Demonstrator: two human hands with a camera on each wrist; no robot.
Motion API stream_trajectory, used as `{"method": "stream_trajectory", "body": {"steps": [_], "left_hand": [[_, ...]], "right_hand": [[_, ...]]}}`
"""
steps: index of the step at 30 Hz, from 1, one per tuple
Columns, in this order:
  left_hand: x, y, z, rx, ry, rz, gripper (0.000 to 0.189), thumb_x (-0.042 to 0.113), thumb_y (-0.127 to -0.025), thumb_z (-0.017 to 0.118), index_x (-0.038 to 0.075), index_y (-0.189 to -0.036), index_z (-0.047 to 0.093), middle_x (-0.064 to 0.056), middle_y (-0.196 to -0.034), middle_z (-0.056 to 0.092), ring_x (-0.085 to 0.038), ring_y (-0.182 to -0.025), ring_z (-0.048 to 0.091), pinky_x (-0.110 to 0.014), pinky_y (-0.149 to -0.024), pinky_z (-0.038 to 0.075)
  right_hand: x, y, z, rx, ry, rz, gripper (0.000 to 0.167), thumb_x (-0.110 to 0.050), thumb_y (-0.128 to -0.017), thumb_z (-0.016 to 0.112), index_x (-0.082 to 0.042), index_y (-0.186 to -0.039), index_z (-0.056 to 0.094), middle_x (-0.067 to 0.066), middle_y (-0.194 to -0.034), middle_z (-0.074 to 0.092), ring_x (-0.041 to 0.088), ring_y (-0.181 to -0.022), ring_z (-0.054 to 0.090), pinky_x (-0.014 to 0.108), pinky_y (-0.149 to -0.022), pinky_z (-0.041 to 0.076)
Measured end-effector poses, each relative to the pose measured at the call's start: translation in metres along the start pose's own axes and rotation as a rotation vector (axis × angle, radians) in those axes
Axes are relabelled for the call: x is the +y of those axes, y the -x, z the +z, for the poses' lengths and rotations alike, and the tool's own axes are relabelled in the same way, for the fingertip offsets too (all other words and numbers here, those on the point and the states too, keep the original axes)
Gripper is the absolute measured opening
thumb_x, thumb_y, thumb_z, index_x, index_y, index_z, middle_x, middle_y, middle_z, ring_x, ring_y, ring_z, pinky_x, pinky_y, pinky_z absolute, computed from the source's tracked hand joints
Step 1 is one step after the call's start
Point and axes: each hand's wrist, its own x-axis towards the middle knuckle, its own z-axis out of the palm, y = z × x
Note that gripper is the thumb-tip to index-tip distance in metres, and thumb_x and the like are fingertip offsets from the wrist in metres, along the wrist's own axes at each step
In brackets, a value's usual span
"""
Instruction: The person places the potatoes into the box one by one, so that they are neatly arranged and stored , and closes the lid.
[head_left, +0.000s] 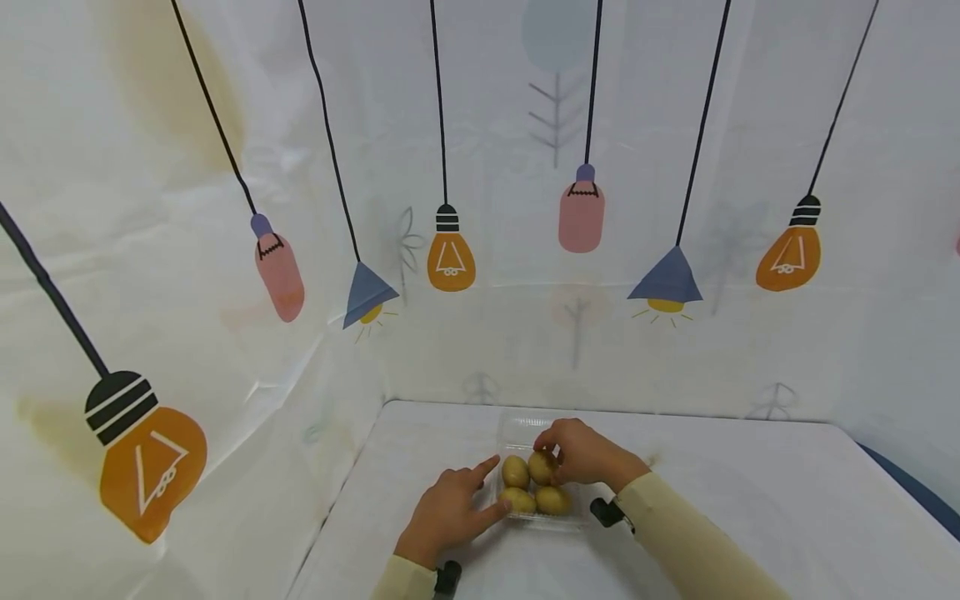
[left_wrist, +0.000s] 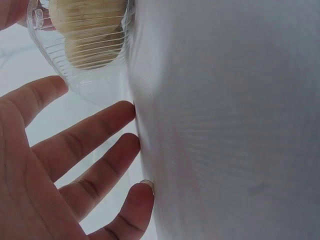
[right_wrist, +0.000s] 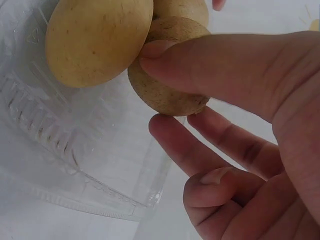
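A clear plastic clamshell container (head_left: pixel 551 523) stands on the table with several yellow-brown potatoes inside, its lid (head_left: pixel 517 428) folded back behind it. My right hand (head_left: pixel 581 452) reaches in from the right and pinches the far-right potato (right_wrist: pixel 165 97) between thumb and fingertips. Against it lies a larger, smoother potato (right_wrist: pixel 100 42). At the container's left side is my left hand (head_left: pixel 450 510), fingers spread and fairly straight. Its index fingertip touches or nearly touches the ribbed plastic wall (left_wrist: pixel 75 82), and other fingertips rest on the tabletop.
The white table (head_left: pixel 675 442) ends at a back edge against a white curtain (head_left: pixel 510 333) printed with hanging lamps. A similar sheet (head_left: pixel 247 467) hangs along the left side. Dark wrist devices (head_left: pixel 606 512) sit below each sleeve's cuff.
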Motion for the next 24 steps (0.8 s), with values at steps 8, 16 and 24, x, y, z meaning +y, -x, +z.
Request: {"method": "stream_trajectory", "body": {"steps": [8, 16, 24], "left_hand": [[0.003, -0.001, -0.002, -0.016, -0.005, -0.010, 0.083, 0.083, -0.093, 0.051, 0.034, -0.161, 0.048, 0.006, -0.114, 0.072, -0.023, -0.106, 0.063, -0.049, -0.079, 0.056], [0.005, 0.002, -0.003, 0.002, -0.014, 0.002, 0.082, 0.081, -0.094, 0.052, 0.031, -0.160, 0.050, 0.003, -0.117, 0.073, -0.026, -0.107, 0.065, -0.050, -0.078, 0.056], [0.006, 0.004, 0.000, 0.018, -0.038, 0.008, 0.081, 0.081, -0.096, 0.048, 0.030, -0.159, 0.051, 0.005, -0.106, 0.072, -0.024, -0.101, 0.065, -0.047, -0.075, 0.055]], "right_hand": [[0.001, -0.003, 0.000, 0.007, -0.007, 0.004, 0.046, 0.001, -0.070, 0.089, -0.008, -0.114, 0.078, -0.001, -0.103, 0.073, 0.021, -0.090, 0.068, 0.035, -0.076, 0.057], [0.001, -0.002, 0.006, 0.001, -0.018, 0.030, 0.043, -0.001, -0.073, 0.084, -0.007, -0.115, 0.078, -0.002, -0.103, 0.071, 0.017, -0.089, 0.066, 0.034, -0.075, 0.058], [0.002, 0.004, 0.010, 0.042, -0.033, -0.007, 0.033, -0.009, -0.081, 0.083, -0.007, -0.113, 0.077, 0.000, -0.105, 0.071, 0.020, -0.092, 0.068, 0.032, -0.075, 0.057]]}}
